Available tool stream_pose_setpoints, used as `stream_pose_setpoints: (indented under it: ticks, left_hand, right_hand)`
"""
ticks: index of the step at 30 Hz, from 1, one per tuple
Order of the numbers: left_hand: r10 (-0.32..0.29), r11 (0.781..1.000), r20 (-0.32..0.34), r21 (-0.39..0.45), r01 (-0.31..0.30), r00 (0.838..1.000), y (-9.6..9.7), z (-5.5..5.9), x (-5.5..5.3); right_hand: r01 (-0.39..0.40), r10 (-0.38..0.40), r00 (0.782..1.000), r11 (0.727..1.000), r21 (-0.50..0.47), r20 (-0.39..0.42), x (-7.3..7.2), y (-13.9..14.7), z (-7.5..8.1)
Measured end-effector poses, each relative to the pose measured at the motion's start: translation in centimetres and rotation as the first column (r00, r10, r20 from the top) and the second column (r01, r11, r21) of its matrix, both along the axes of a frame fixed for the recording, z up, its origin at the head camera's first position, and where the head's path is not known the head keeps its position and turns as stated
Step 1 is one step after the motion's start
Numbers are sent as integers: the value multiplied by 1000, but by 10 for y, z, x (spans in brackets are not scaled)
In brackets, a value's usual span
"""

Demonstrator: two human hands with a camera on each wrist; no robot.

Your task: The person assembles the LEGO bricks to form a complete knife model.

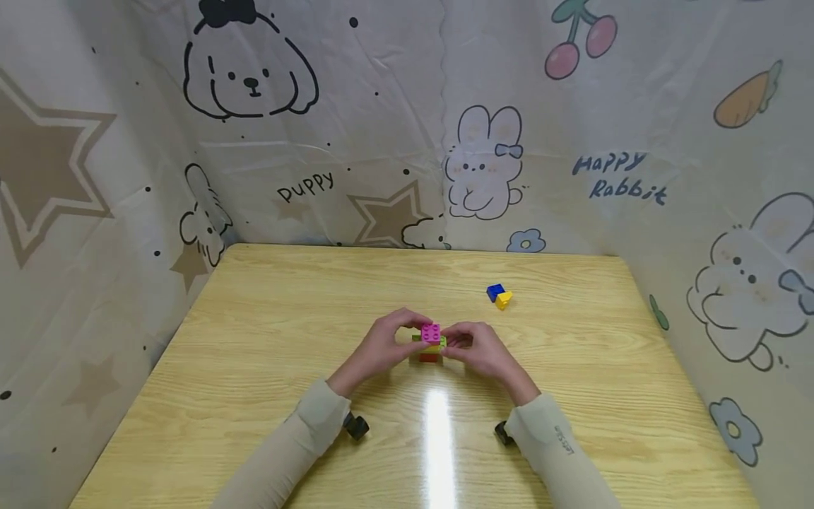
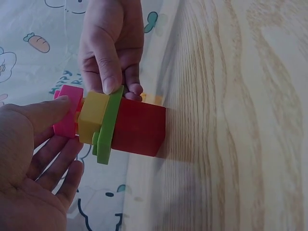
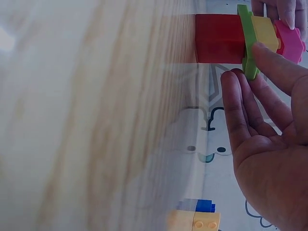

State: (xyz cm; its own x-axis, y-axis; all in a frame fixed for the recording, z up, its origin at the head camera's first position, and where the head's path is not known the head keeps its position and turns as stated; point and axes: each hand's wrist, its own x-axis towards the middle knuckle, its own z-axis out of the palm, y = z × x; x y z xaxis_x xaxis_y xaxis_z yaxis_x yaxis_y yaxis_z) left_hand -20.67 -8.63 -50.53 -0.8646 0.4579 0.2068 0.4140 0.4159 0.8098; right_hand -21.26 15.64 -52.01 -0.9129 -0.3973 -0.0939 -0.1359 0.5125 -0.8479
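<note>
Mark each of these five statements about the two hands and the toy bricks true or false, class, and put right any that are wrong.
1. The left hand pinches the pink brick of the stack. True.
2. The pink brick is at the bottom of the stack. False: it is at the top, and the red brick is at the bottom.
3. The right hand grips the green piece. True.
4. The blue brick lies on the table, away from both hands. True.
5. The green piece touches the table. False: it sits between the red brick and a yellow brick.
</note>
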Motion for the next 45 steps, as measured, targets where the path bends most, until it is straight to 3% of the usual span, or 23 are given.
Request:
stream_pose_setpoints:
  ticks: [19, 28, 45]
  left_hand:
    - [-22, 999, -6, -23, 22, 1000, -5, -4, -3]
    - [-2, 1000, -4, -27, 2, 1000, -1, -4, -1]
    - [27, 998, 99, 60, -33, 995, 3, -11, -1]
  right_hand:
    - [4, -4, 1000, 1000, 27, -12, 2, -3, 3]
    - [14, -14, 1000, 1000, 23, -8, 0, -2, 2]
    - [18, -19, 1000, 999, 27, 9, -1, -3, 0]
